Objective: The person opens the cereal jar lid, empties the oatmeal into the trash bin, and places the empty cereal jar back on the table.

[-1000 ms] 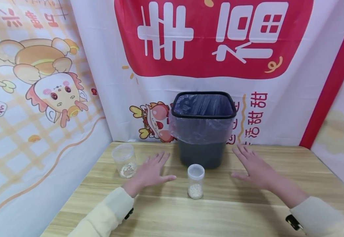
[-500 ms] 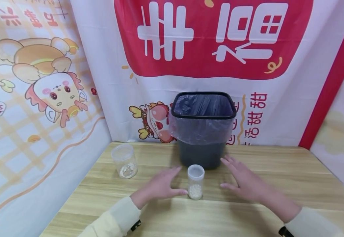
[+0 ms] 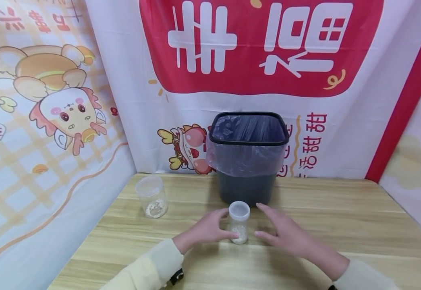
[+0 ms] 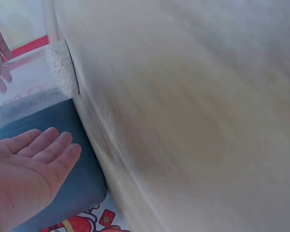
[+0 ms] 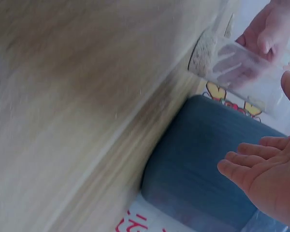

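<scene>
A slim clear jar [image 3: 239, 225] with a whitish lid stands upright on the wooden table, white grains in its lower part. My left hand [image 3: 210, 227] is at its left side, thumb overlapping the jar's front in the head view. The left wrist view shows that hand's fingers [image 4: 53, 145] fairly straight and spread from the thumb. To the jar's right, my right hand [image 3: 286, 231] is held with fingers extended and a gap before the jar. In the right wrist view the jar [image 5: 232, 65] appears between both hands, and the right fingers [image 5: 246, 162] are loosely extended.
Right behind the jar stands a dark trash bin [image 3: 246, 185] with a black rim and clear liner. A wider clear container [image 3: 152, 197] holding some pale bits stands at the table's left. Printed cloth [image 3: 181, 100] hangs behind the table [image 3: 341, 217].
Both hands have moved inward toward the slim jar, the left rightward up to it and the right leftward. The jar, bin and wider container stay in place.
</scene>
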Action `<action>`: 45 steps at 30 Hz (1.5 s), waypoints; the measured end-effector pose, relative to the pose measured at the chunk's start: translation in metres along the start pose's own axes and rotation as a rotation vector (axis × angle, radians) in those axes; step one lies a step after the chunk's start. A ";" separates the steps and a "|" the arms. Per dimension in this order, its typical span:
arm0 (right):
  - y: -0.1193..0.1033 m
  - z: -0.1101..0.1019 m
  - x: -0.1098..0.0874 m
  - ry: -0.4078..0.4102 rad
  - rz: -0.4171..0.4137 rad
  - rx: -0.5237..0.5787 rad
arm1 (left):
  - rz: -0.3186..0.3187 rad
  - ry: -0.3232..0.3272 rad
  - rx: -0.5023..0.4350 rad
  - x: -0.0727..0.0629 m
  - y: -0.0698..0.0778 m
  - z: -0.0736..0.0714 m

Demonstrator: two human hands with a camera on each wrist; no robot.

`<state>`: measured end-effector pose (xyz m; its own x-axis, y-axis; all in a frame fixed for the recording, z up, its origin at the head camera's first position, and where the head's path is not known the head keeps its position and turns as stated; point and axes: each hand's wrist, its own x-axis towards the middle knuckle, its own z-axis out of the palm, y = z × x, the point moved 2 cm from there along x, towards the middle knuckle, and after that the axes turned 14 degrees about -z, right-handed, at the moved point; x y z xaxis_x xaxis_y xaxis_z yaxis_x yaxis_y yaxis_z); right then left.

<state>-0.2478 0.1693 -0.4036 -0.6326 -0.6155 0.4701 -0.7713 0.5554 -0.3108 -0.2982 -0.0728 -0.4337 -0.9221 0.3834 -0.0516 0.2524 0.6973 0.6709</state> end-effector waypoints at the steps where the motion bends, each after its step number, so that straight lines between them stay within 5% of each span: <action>1: -0.001 0.002 0.000 0.005 0.009 0.010 | -0.001 -0.005 -0.019 0.001 0.000 0.002; 22: -0.020 0.027 0.016 0.230 0.166 0.317 | -0.030 -0.055 -0.167 0.008 0.005 0.016; 36: -0.032 0.034 0.025 0.447 0.365 0.651 | 0.001 -0.023 -0.058 0.004 0.014 0.017; 45: -0.040 0.033 0.028 0.534 0.440 0.797 | -0.022 -0.004 -0.107 -0.002 0.022 0.015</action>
<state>-0.2365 0.1111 -0.4057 -0.9042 -0.0155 0.4268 -0.4270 0.0222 -0.9040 -0.2865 -0.0491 -0.4300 -0.9258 0.3714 -0.0704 0.1989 0.6370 0.7447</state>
